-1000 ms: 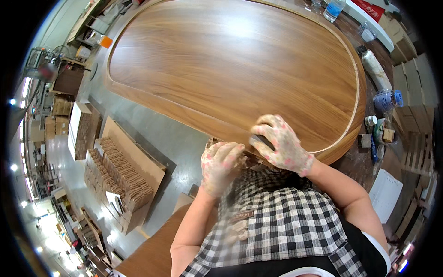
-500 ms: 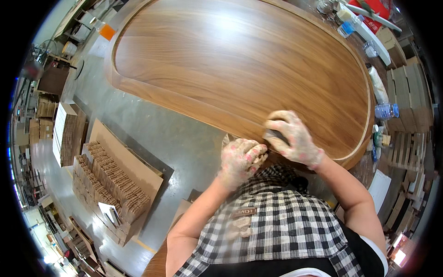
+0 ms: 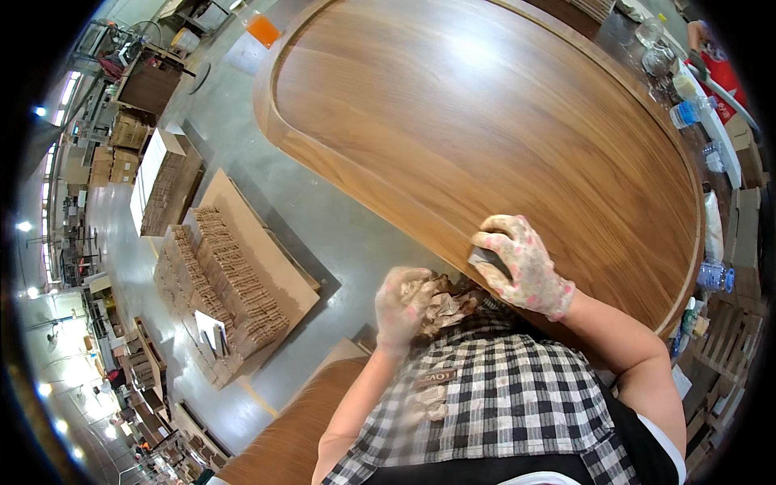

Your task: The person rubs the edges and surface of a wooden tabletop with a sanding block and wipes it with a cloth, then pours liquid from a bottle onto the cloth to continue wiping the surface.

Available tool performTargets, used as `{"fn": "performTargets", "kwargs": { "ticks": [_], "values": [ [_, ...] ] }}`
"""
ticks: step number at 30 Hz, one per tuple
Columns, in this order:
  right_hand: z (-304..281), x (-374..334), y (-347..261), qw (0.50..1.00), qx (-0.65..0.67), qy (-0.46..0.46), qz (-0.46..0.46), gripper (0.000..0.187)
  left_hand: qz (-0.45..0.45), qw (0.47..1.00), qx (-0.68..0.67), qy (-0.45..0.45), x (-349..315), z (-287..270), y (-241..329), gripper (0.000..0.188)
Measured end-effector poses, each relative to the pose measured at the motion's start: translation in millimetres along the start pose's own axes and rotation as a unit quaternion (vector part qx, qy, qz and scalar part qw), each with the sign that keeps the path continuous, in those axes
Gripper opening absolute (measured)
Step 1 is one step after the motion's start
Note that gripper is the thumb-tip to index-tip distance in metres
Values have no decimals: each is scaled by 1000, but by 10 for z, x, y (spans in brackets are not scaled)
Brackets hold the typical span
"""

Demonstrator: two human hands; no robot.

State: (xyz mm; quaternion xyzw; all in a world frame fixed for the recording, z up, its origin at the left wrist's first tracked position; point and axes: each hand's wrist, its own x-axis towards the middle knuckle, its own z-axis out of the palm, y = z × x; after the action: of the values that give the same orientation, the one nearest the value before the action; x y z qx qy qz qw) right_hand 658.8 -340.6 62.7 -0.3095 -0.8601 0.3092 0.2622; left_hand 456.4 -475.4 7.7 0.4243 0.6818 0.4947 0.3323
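Note:
A large wood-grain panel [image 3: 485, 137] with rounded ends and a pale groove near its rim lies before me. At its near edge my right hand [image 3: 529, 271], in a pale glove with pink spots, grips a small grey block [image 3: 488, 263] between thumb and fingers. My left hand [image 3: 398, 305], gloved and slightly blurred, is closed on a crumpled brown cloth or paper [image 3: 443, 304]; its exact kind is unclear. That hand is just off the panel's edge, in front of my checked apron [image 3: 501, 388].
Stacked cardboard pieces [image 3: 234, 283] lie on the floor at left, beyond a curved brown wooden surface [image 3: 283, 420] near my left arm. A bottle of orange liquid [image 3: 260, 29] is at the far left. Plastic bottles [image 3: 693, 111] line the right side; another person's red garment [image 3: 722, 81] shows there.
My left hand has drawn left and down, away from the right hand, and more of the crumpled brown material shows. The right hand still grips the block at the edge. The view has shifted.

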Motion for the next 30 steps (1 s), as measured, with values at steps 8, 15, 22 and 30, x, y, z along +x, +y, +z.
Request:
{"fn": "performTargets", "kwargs": {
  "ticks": [8,15,22,30],
  "values": [
    [596,990,-98,1000,24,7,14,37,-180,970,-165,5,1089,-630,118,27],
    [1406,2387,-256,998,-33,61,-3,23,-64,981,32,-179,1827,-1220,-855,30],
    [1765,3006,-373,995,-83,50,1,30,74,942,37,-326,2136,-1336,-634,36],
    [1324,1743,-629,976,-205,58,46,45,-141,905,-4,-402,2261,-1397,-524,22]
  ]
}}
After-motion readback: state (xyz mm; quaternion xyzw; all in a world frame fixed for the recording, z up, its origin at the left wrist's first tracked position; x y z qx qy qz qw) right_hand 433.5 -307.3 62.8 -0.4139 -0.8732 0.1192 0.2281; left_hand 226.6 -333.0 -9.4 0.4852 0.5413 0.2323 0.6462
